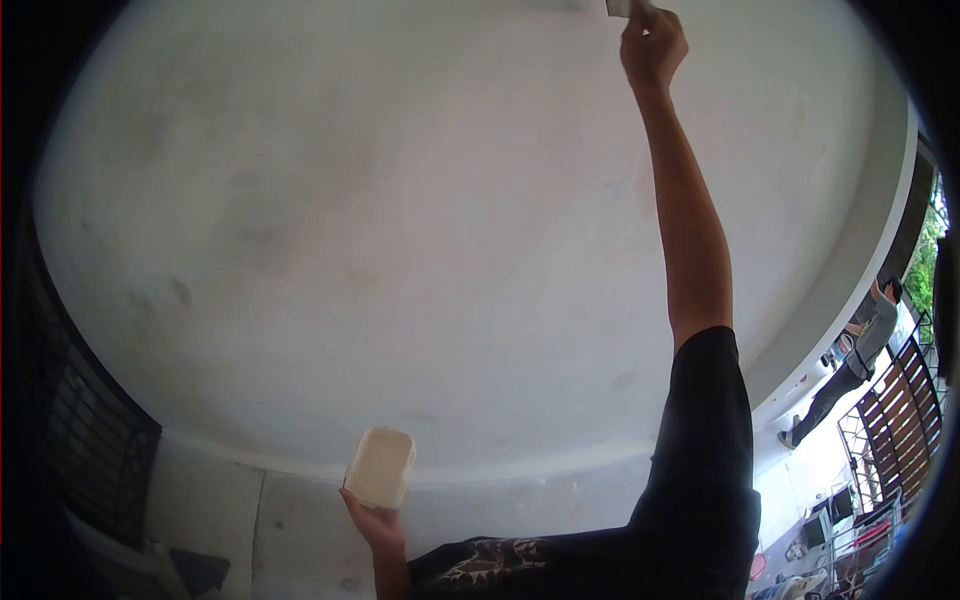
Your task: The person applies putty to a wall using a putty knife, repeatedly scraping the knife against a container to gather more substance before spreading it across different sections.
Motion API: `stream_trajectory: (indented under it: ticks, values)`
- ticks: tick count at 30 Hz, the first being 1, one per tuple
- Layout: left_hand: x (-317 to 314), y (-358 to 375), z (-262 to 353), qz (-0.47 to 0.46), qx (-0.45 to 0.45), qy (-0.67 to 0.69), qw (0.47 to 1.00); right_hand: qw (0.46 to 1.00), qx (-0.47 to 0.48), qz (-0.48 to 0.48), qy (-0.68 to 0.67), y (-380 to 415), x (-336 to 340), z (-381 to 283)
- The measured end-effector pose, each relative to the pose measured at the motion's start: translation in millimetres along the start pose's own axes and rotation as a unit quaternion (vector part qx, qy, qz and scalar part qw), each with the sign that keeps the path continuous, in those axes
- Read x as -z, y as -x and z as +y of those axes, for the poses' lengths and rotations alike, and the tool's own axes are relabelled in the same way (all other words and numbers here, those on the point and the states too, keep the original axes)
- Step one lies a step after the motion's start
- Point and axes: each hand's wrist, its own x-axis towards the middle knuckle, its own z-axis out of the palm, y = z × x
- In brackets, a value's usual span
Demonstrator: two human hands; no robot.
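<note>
My right hand point(655, 48) is raised high against a pale wall point(480, 220), its fingers closed round a small flat grey scraper point(618, 7). The top edge of the view cuts off part of that tool. Low on the left, my left hand point(375, 522) grips a cream rectangular tray point(381, 467) by its lower end. The tray is held up in front of the wall's base, and its pale face is turned to me. Faint grey smudges and patches mark the wall.
A dark grille point(85, 440) stands at the left. On the far right another person point(865, 345) stands by a wall, near a brown slatted gate point(900, 405). A rack with clothes point(870, 545) is at the lower right. A dark object point(198, 570) lies at the lower left.
</note>
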Motion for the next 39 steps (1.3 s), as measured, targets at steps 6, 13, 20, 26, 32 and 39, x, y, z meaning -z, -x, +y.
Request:
stream_trajectory:
  ticks: [6,13,20,26,32,39]
  values:
    - [3,-3,-1,0.005,-0.007,0.018,1.000,0.871,-0.406,0.070,-0.268,-20,-4,53]
    - [7,-3,1,0.004,-0.018,0.016,1.000,0.762,-0.485,0.123,-0.410,2,2,60]
    - [13,-4,2,0.001,-0.014,0.036,0.999,0.731,-0.477,0.063,-0.484,3,-4,115]
    - [23,-6,-3,-0.004,-0.015,0.021,1.000,0.754,-0.471,0.001,-0.459,-7,-6,86]
    - [19,-7,1,0.006,-0.014,0.009,1.000,0.796,-0.387,-0.039,-0.464,1,-31,96]
    - [18,-7,-2,-0.001,-0.012,0.009,1.000,0.776,-0.402,-0.050,-0.484,4,-46,82]
